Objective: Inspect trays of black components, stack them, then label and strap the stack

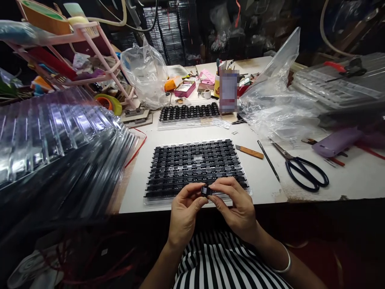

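Between the fingertips of both hands is a small black plastic part [206,190] with pale metal pins, perhaps a connector. My left hand [187,206] pinches it from the left, thumb below and fingers above. From the right, my right hand [234,202] grips the same part between thumb and fingers. Both hands are over the near edge of a clear plastic tray [244,173] that holds rows of similar black parts [192,160]. Farther back, a second batch of black parts [189,111] sits on another clear tray.
Right of the tray lie a wooden-handled blade [249,151], a black pencil-like stick [268,160] and dark-handled scissors [303,170]. Stacked plastic trays [54,136] crowd the left side beside a pink rack [90,36]. Clear plastic bags [276,104] and a purple tool [337,142] are at right.
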Action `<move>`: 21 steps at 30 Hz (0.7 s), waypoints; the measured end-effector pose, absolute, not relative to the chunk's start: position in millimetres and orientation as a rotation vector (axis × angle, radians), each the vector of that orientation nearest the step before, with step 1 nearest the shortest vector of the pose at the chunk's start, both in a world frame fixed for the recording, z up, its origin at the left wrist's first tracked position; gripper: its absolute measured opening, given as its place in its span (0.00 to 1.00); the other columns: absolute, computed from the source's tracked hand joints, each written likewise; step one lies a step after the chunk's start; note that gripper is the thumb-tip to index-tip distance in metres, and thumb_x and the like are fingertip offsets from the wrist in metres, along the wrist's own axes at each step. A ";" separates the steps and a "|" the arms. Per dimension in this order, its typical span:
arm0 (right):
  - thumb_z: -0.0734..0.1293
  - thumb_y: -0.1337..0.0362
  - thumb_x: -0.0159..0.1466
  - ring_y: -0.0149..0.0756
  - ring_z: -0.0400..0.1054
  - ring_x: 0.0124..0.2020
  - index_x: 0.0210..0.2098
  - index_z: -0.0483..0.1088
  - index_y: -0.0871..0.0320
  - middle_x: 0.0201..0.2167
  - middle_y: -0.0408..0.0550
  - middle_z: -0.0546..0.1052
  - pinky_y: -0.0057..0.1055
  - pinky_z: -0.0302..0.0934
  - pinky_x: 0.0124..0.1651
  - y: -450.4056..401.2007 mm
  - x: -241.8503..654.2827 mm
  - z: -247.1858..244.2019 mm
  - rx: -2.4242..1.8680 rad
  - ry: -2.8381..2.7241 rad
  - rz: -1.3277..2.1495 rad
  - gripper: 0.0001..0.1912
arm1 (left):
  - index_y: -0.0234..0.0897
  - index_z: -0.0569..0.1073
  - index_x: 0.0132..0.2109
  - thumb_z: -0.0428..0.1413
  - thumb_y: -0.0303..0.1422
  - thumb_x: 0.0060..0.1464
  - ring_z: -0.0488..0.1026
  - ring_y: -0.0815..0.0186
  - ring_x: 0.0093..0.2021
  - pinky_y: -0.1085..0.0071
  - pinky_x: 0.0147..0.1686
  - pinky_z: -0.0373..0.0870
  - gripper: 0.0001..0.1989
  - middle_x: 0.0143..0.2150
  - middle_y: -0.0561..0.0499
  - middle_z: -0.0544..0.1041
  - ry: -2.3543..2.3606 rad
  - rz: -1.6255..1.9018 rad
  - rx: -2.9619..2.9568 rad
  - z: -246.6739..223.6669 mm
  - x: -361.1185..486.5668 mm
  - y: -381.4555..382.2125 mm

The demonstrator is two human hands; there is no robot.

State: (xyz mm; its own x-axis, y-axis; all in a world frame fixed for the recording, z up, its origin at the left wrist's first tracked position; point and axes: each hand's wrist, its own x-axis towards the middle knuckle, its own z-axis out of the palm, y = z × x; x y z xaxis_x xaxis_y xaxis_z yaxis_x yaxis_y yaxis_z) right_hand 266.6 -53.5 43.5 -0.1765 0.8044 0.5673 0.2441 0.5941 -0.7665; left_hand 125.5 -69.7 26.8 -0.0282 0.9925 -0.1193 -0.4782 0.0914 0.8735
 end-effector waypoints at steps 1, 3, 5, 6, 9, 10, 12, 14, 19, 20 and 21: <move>0.65 0.78 0.58 0.35 0.66 0.42 0.46 0.69 0.58 0.39 0.49 0.69 0.34 0.65 0.43 -53.7 266.1 43.4 -0.870 -1.724 0.638 0.17 | 0.43 0.77 0.41 0.63 0.27 0.47 0.72 0.72 0.40 0.80 0.41 0.70 0.13 0.40 0.54 0.76 0.929 1.367 0.750 26.5 125.4 -69.9; 0.65 0.78 0.59 0.35 0.66 0.42 0.45 0.69 0.59 0.38 0.49 0.69 0.34 0.65 0.43 -54.0 265.4 43.4 -0.873 -1.730 0.646 0.17 | 0.43 0.76 0.42 0.62 0.27 0.47 0.72 0.72 0.41 0.80 0.42 0.69 0.13 0.40 0.54 0.76 0.948 1.365 0.789 25.4 124.8 -70.5; 0.65 0.77 0.59 0.35 0.66 0.42 0.46 0.69 0.58 0.39 0.49 0.69 0.34 0.65 0.44 -53.9 265.5 43.8 -0.879 -1.727 0.651 0.16 | 0.43 0.76 0.43 0.62 0.26 0.48 0.71 0.72 0.42 0.79 0.43 0.69 0.14 0.41 0.54 0.75 0.973 1.362 0.831 24.1 123.9 -71.0; 0.65 0.77 0.59 0.35 0.66 0.42 0.46 0.69 0.58 0.39 0.49 0.69 0.34 0.65 0.44 -53.5 265.8 44.0 -0.880 -1.725 0.655 0.16 | 0.43 0.76 0.43 0.62 0.26 0.48 0.71 0.72 0.42 0.79 0.44 0.68 0.14 0.41 0.54 0.75 0.981 1.360 0.848 23.5 123.6 -71.2; 0.65 0.76 0.59 0.35 0.67 0.42 0.45 0.69 0.57 0.38 0.49 0.70 0.34 0.66 0.43 -51.9 267.5 43.5 -0.883 -1.722 0.682 0.16 | 0.43 0.76 0.44 0.61 0.26 0.48 0.71 0.71 0.42 0.78 0.44 0.69 0.14 0.42 0.53 0.74 0.990 1.353 0.870 23.0 124.1 -71.6; 0.65 0.76 0.59 0.35 0.67 0.41 0.45 0.69 0.57 0.38 0.48 0.70 0.34 0.66 0.43 -51.6 267.8 42.7 -0.887 -1.719 0.683 0.16 | 0.43 0.76 0.44 0.61 0.26 0.48 0.71 0.70 0.42 0.78 0.44 0.69 0.14 0.42 0.53 0.74 0.991 1.355 0.871 23.5 124.8 -71.6; 0.65 0.76 0.59 0.35 0.67 0.41 0.45 0.70 0.55 0.38 0.48 0.70 0.35 0.66 0.42 -52.2 267.4 40.2 -0.903 -1.705 0.656 0.16 | 0.42 0.76 0.43 0.61 0.26 0.48 0.71 0.70 0.42 0.77 0.44 0.69 0.13 0.41 0.53 0.74 0.989 1.364 0.865 25.1 126.7 -71.4; 0.65 0.77 0.59 0.34 0.68 0.39 0.46 0.70 0.54 0.37 0.48 0.70 0.34 0.67 0.40 -54.4 265.5 37.0 -0.919 -1.686 0.610 0.18 | 0.42 0.76 0.42 0.61 0.26 0.48 0.72 0.70 0.41 0.77 0.43 0.70 0.13 0.40 0.53 0.75 0.973 1.368 0.839 26.9 128.4 -70.8; 0.62 0.77 0.61 0.34 0.69 0.38 0.52 0.68 0.52 0.38 0.48 0.71 0.31 0.68 0.38 -60.7 261.4 31.3 -0.898 -1.666 0.593 0.23 | 0.41 0.78 0.39 0.63 0.27 0.45 0.73 0.69 0.38 0.75 0.40 0.72 0.11 0.38 0.52 0.76 0.966 1.356 0.742 28.0 128.2 -69.5; 0.62 0.77 0.61 0.33 0.69 0.38 0.52 0.68 0.52 0.38 0.48 0.71 0.31 0.68 0.37 -60.6 262.0 31.1 -0.888 -1.666 0.610 0.22 | 0.40 0.78 0.39 0.63 0.27 0.45 0.73 0.69 0.37 0.75 0.38 0.72 0.11 0.38 0.51 0.76 0.965 1.347 0.738 27.6 127.5 -69.7; 0.62 0.77 0.61 0.33 0.69 0.38 0.50 0.69 0.52 0.37 0.48 0.71 0.31 0.68 0.38 -59.8 263.2 31.2 -0.885 -1.660 0.643 0.21 | 0.40 0.78 0.39 0.63 0.28 0.46 0.73 0.70 0.35 0.76 0.37 0.72 0.11 0.38 0.51 0.76 0.960 1.330 0.746 27.3 126.8 -70.1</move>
State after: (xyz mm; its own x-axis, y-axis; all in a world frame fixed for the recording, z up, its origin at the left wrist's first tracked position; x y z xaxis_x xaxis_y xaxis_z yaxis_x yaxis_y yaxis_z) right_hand 263.2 -59.8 31.2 -0.1269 0.8182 0.5607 0.2267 0.5743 -0.7867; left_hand 126.8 -70.1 27.3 -0.0187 0.9895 -0.1431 -0.4470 0.1198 0.8865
